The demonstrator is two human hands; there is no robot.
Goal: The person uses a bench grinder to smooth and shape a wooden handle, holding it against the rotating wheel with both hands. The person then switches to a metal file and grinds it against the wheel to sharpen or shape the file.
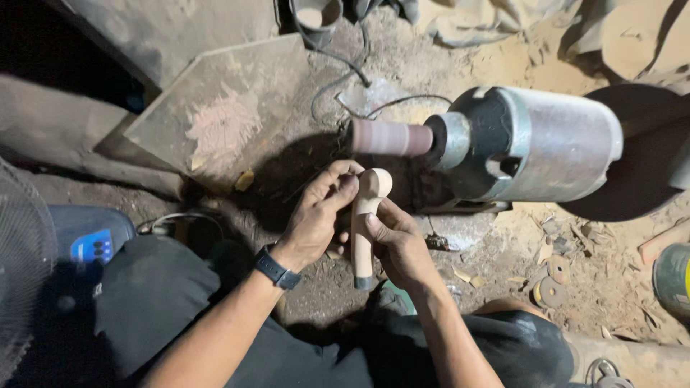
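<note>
Both my hands hold a pale carved wooden piece (365, 215) with a rounded head and a dark lower end, upright just below the sanding drum. My left hand (316, 215), with a black wristband, wraps its fingers around the rounded top. My right hand (397, 244) grips the shaft from the right, thumb pressed on its middle. A reddish-brown sanding drum (392, 138) sticks out leftward from a grey metal motor (528, 144), a short way above the wood and not touching it.
A dusty flat board (223, 108) leans at upper left. Cables (345, 72) run over the sawdust-covered ground. Small round discs (552, 282) lie at right. A fan grille (21, 273) and a blue box (90, 241) sit at left. My knees in dark trousers fill the bottom.
</note>
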